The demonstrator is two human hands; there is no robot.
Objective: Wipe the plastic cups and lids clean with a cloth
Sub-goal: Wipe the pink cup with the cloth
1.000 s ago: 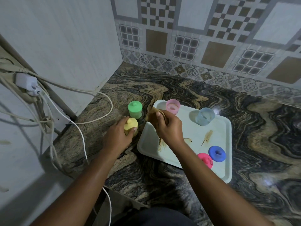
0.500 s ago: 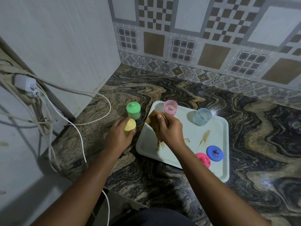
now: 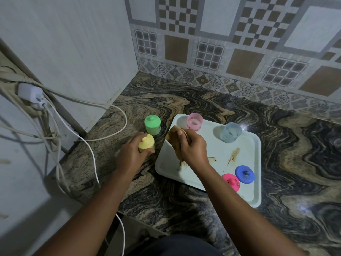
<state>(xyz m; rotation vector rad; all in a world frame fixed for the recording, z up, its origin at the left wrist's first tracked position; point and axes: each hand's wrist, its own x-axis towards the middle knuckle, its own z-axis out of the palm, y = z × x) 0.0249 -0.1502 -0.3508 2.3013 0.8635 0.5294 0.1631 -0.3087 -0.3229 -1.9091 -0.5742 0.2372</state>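
Hands [image 3: 129,156] forward: left grips yellow cup [image 3: 146,144], right [image 3: 193,148] cloth [image 3: 174,140].

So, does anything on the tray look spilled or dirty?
Yes. Brown smears mark the white tray: one streak near its middle, another by the right hand. The cloth that hand grips is stained brown too. The pink lid and blue lid lie loose at its near corner, likely just awaiting wiping.

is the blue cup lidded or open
Open. The blue cup stands upright on the tray with no lid on it; the blue lid lies apart, near the tray's front edge beside the pink lid.
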